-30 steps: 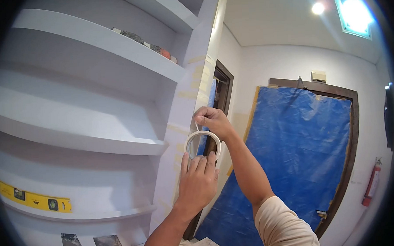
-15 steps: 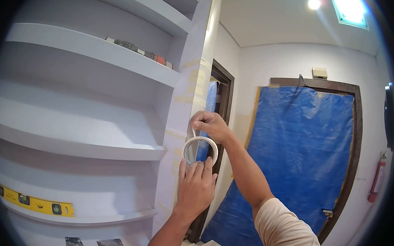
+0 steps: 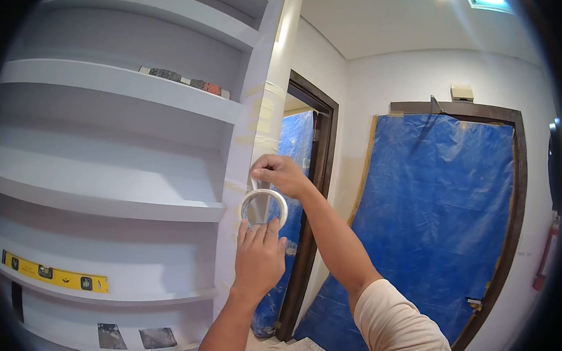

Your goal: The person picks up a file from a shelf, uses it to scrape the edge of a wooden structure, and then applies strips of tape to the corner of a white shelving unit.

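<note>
A white roll of masking tape (image 3: 283, 207) is held up in front of the shelf unit's right-hand edge. From below, the fingers of my left hand (image 3: 259, 255) grip the roll's lower rim. Above it, my right hand (image 3: 282, 175) pinches the tape's free end, and a short strip (image 3: 255, 184) runs between that pinch and the roll. Pale yellow tape strips (image 3: 263, 117) stick to the upright column just beyond my hands.
White shelves (image 3: 102, 200) fill the left side. They carry a yellow spirit level (image 3: 55, 270), dark flat pieces (image 3: 158, 338) and a speckled grey-and-red row (image 3: 185, 83). Blue plastic sheeting (image 3: 425, 226) covers a doorway on the right. A dark-framed opening (image 3: 321, 131) stands behind my right hand.
The view has shifted, so my hands and the tape roll appear slightly further left and more of the dark-framed opening shows. Both hands keep the same hold on the tape.
</note>
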